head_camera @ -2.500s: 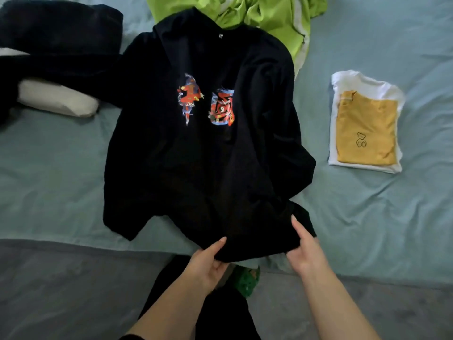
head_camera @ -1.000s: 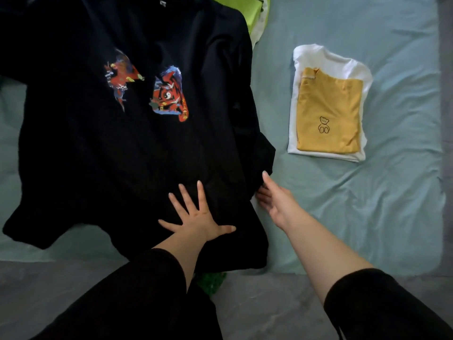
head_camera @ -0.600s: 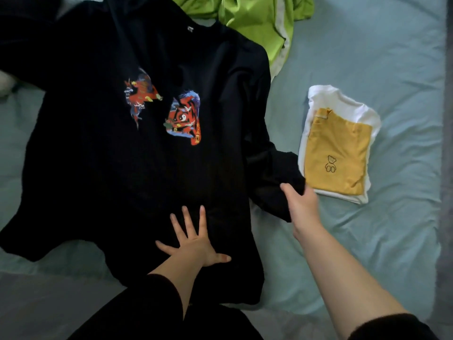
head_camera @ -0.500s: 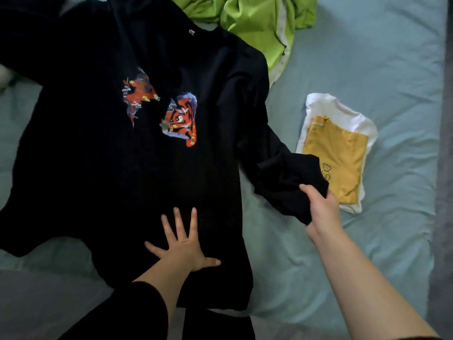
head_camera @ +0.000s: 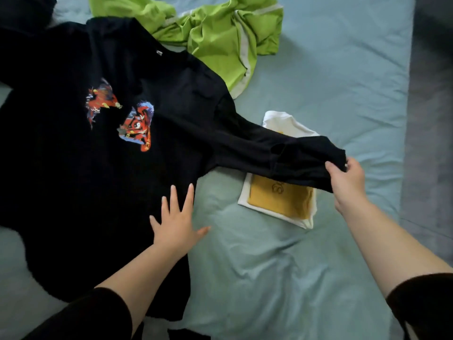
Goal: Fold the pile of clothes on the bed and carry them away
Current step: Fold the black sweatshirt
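A black long-sleeved shirt point(head_camera: 103, 173) with a red and blue print lies front up on the pale blue bed point(head_camera: 306, 77). My left hand point(head_camera: 177, 224) presses flat, fingers spread, on the shirt's right edge near the hem. My right hand point(head_camera: 345, 180) grips the cuff of the shirt's right sleeve point(head_camera: 269, 148), stretched out to the right above the bed. Under that sleeve lies a folded stack: a yellow shirt point(head_camera: 282, 197) on a white one point(head_camera: 279, 119), partly hidden by the sleeve.
A crumpled lime-green garment point(head_camera: 220, 35) with white stripes lies at the back, touching the black shirt's shoulder. A dark grey strip point(head_camera: 431, 119) runs along the bed's right edge. More dark cloth point(head_camera: 22, 8) sits at the far left corner.
My right hand has taken hold of the sleeve's cuff and pulled it out straight to the right, over the folded stack. My left hand stays pressed flat on the shirt.
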`<action>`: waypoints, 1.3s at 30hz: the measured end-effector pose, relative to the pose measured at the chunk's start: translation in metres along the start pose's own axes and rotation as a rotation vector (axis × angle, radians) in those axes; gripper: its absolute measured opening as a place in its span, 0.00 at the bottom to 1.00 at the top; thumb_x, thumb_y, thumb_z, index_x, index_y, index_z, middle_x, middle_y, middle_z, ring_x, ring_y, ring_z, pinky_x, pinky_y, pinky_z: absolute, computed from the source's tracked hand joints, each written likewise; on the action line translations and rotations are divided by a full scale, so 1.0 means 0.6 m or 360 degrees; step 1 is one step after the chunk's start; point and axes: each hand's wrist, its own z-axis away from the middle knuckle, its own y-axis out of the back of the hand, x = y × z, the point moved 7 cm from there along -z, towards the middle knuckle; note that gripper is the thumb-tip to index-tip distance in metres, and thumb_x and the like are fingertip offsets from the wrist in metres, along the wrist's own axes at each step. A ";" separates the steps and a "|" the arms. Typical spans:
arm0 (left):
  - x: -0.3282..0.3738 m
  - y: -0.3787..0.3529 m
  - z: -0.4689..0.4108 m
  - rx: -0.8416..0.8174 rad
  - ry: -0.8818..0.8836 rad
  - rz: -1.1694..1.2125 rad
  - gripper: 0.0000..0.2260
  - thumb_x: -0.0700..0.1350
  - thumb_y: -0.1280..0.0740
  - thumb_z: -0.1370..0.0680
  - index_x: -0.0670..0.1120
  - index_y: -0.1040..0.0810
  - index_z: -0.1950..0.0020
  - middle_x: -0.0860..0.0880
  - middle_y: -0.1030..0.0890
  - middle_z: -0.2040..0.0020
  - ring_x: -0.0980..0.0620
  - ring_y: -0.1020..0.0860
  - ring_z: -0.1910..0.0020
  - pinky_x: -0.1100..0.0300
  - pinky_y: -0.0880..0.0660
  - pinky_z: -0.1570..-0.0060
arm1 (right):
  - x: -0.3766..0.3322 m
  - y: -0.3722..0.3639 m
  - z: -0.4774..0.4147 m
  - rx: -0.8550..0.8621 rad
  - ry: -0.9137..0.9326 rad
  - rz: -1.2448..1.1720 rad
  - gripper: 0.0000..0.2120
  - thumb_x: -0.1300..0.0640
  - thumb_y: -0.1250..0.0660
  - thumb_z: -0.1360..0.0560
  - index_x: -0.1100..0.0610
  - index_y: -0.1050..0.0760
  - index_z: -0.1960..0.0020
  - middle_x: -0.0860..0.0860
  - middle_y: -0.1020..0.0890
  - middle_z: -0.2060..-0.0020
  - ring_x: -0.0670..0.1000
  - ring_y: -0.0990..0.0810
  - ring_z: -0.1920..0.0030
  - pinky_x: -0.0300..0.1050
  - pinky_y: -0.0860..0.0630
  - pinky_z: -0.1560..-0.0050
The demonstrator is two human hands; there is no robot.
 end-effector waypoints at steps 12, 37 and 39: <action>0.027 -0.024 -0.036 -0.0168 0.0100 -0.0178 0.48 0.55 0.32 0.28 0.61 0.67 0.24 0.51 0.65 0.21 0.35 0.62 0.24 0.36 0.45 0.28 | 0.019 -0.163 0.020 -0.0582 0.0789 0.1488 0.29 0.42 0.42 0.21 0.42 0.47 0.23 0.50 0.52 0.21 0.55 0.54 0.22 0.57 0.57 0.25; 0.006 -0.015 -0.072 -0.0363 -0.0035 -0.0010 0.45 0.55 0.31 0.28 0.66 0.62 0.24 0.56 0.62 0.21 0.37 0.60 0.23 0.50 0.34 0.32 | 0.012 -0.309 -0.026 -0.0747 0.1087 0.1988 0.33 0.35 0.61 0.21 0.50 0.63 0.22 0.46 0.61 0.22 0.47 0.61 0.22 0.55 0.64 0.25; 0.005 -0.011 -0.073 -0.0356 -0.0054 -0.0018 0.45 0.55 0.32 0.28 0.65 0.62 0.24 0.55 0.61 0.21 0.37 0.59 0.23 0.51 0.33 0.34 | 0.017 -0.307 -0.039 -0.0691 0.0721 0.1910 0.34 0.35 0.63 0.21 0.52 0.65 0.22 0.48 0.63 0.22 0.48 0.64 0.23 0.57 0.65 0.24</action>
